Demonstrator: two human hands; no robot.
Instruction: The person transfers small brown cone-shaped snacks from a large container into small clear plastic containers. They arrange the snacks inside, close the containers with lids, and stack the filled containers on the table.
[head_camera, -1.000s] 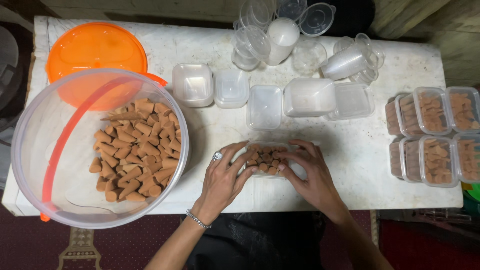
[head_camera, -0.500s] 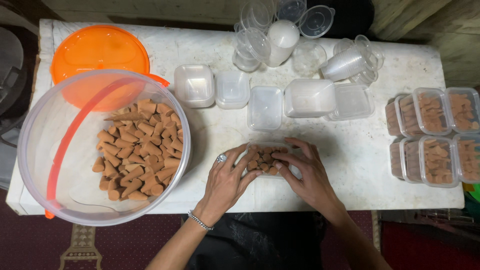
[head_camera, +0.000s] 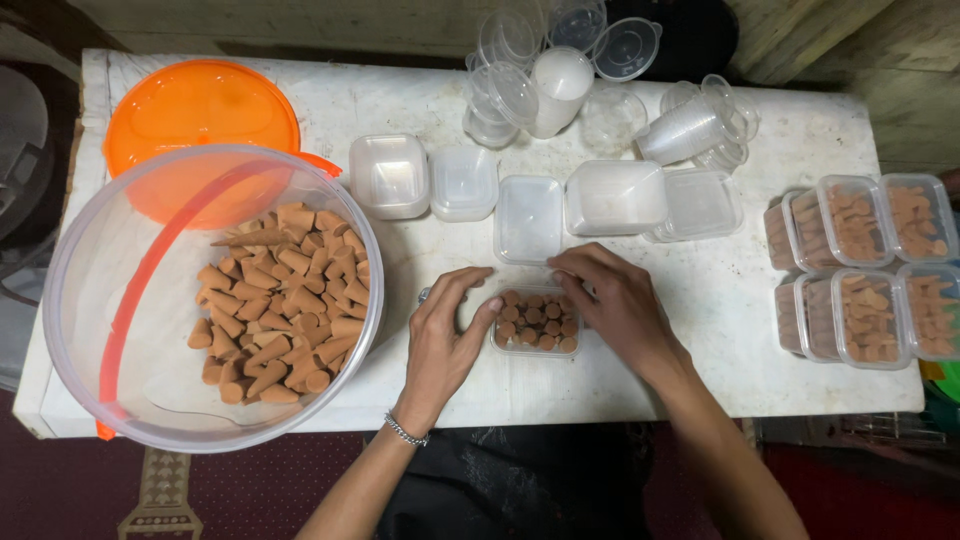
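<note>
At tabletop centre, near the front edge, sits a small clear box (head_camera: 536, 322) packed with brown cones standing upright in rows. Left hand (head_camera: 447, 335) lies at 9 o'clock of the box, fingers curled, fingertips against the box's left wall; grip partly closed on that wall, not lifting. Right hand (head_camera: 612, 300) lies at 3 o'clock, fingers arched over the box's far right corner, fingertips touching the rim and the top row of cones; grip loosely closed on the box edge. A bracelet (head_camera: 405, 431) circles the left wrist.

At 12 o'clock of the box, just beyond it, lies a flat clear lid (head_camera: 528, 218). Right of that, a closed empty box (head_camera: 614, 196) and another lid (head_camera: 701, 203). Left of it, two open empty boxes (head_camera: 390, 175), side by side.

At 9 o'clock, well apart from the hands, a big clear tub (head_camera: 120, 300) holds a loose heap of cones (head_camera: 280, 300). Its orange lid (head_camera: 200, 110) lies behind it at 10 o'clock, partly overlapped by the tub's rim.

At 3 o'clock, near the right tabletop edge, filled boxes (head_camera: 865, 270) with lids on stand in a tight group, touching one another.

At 12 o'clock, along the far edge, stacked clear cups (head_camera: 560, 85) and loose cups, some tipped on their sides. White tabletop (head_camera: 760, 300), stained.
</note>
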